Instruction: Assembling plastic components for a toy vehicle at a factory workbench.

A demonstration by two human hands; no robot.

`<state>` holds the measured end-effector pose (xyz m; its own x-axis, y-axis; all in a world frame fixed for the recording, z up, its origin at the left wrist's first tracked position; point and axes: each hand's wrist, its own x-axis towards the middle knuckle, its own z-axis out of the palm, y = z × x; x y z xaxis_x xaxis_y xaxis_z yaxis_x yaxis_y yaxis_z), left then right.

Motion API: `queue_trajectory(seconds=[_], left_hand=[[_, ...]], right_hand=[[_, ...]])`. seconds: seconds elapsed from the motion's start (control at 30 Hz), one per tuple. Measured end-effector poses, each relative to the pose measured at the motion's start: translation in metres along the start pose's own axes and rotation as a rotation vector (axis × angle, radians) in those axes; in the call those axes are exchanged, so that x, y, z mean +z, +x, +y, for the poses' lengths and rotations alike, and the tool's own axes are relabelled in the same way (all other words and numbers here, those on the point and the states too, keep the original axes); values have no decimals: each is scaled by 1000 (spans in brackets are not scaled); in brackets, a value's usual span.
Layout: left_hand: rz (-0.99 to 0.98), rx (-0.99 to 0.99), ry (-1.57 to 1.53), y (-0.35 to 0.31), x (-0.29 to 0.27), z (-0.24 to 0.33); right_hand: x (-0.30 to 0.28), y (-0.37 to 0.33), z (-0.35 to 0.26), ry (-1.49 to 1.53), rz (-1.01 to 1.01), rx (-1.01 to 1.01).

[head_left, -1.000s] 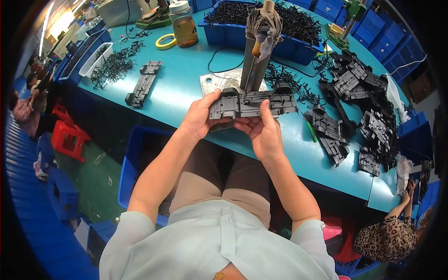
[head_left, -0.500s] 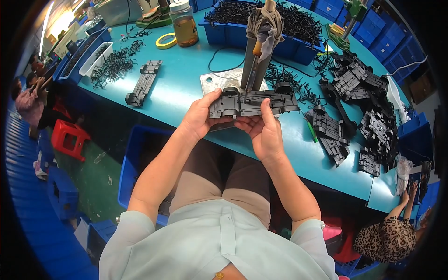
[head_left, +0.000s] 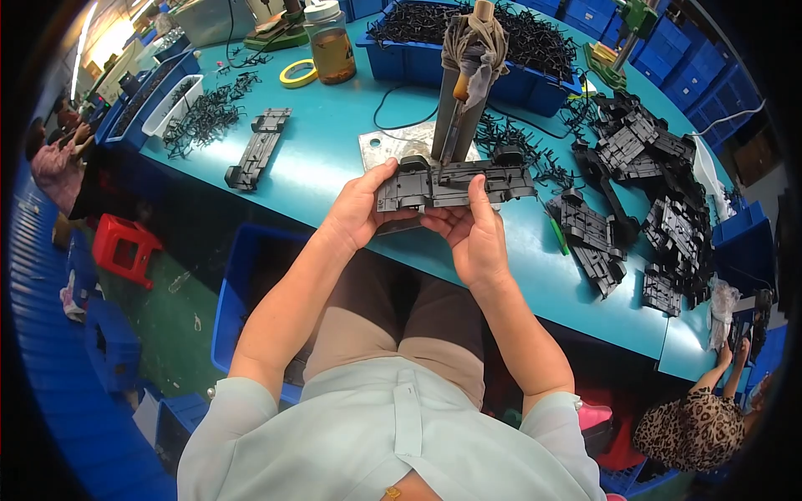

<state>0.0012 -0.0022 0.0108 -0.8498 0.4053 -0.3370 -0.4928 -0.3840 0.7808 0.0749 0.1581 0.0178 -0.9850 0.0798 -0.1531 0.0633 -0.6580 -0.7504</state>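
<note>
My left hand (head_left: 362,207) grips the left end of a black plastic toy car chassis (head_left: 501,184), thumb on its top edge. Beneath its right half are the fingers of my right hand (head_left: 478,242), with that thumb on the near side. The chassis is level at the foot of a grey metal post (head_left: 473,134). On the post a soldering iron (head_left: 460,88) points down, cloth bound round its upper part. Its tip reaches the middle of the chassis; whether they touch I cannot tell. Behind the chassis lies a metal plate (head_left: 378,150), partly hidden.
Another chassis (head_left: 257,150) lies left on the table (head_left: 326,188). At right are piled chassis (head_left: 668,225) and a green tool (head_left: 557,234). A blue bin (head_left: 409,63) of small black parts, a jar (head_left: 332,50) and yellow tape (head_left: 297,73) stand behind. Co-workers sit at both sides.
My hands and the chassis stay almost where they were, with at most a very slight shift. The co-workers at the far left and lower right have moved a little.
</note>
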Motion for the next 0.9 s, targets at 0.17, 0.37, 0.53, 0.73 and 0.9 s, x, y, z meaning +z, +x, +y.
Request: queue_trajectory(seconds=[0.17,0.37,0.53,0.73,0.9], left_hand=[[-3,-4,12,-2,3,1],[-8,-20,37,-4,3,3],[-34,-35,43,-3,2,3],[-25,-34,30,-3,3,3],[-45,-44,19,-3,2,5]], right_hand=[[-1,1,0,0,2,-3],[0,1,1,0,0,-4],[2,1,1,14,6,-9],[2,2,1,12,10,-14],[4,1,0,13,20,-12]])
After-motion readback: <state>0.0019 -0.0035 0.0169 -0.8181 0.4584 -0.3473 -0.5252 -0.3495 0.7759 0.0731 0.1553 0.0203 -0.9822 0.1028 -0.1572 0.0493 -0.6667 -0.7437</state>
